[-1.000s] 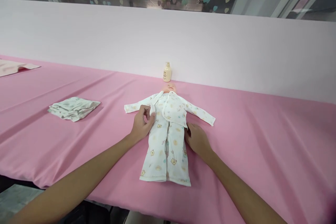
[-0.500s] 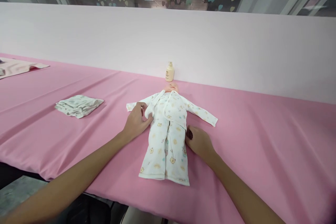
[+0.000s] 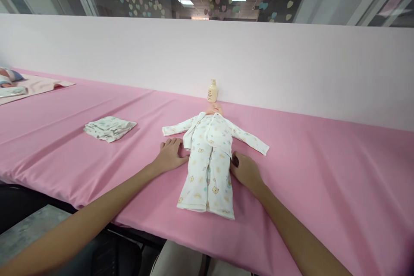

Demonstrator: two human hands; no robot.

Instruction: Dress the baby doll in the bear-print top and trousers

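A baby doll (image 3: 216,108) lies on its back with its head towards the wall. It wears a white printed baby jacket (image 3: 220,131), sleeves spread out to both sides, and matching baby trousers (image 3: 200,181). Left of the doll's waist, my left hand (image 3: 170,155) rests open, fingers spread on the pink cloth and thumb pointing at the garment's edge. My right hand (image 3: 247,172) is at the other side of the waist with curled fingers against the edge of the clothes. Its fingertips are hidden, so what they grip is unclear.
Pink cloth (image 3: 323,189) covers the table, which meets a white wall (image 3: 129,51). A cream pump bottle (image 3: 212,91) stands behind the doll's head. To the left lies a folded printed cloth (image 3: 110,128); farther off, a pale pink mat (image 3: 42,88) carries other items.
My left hand has let go of the jacket's left front edge and moved down onto the table cloth. The right hand keeps its place at the waist. The camera view has shifted slightly.
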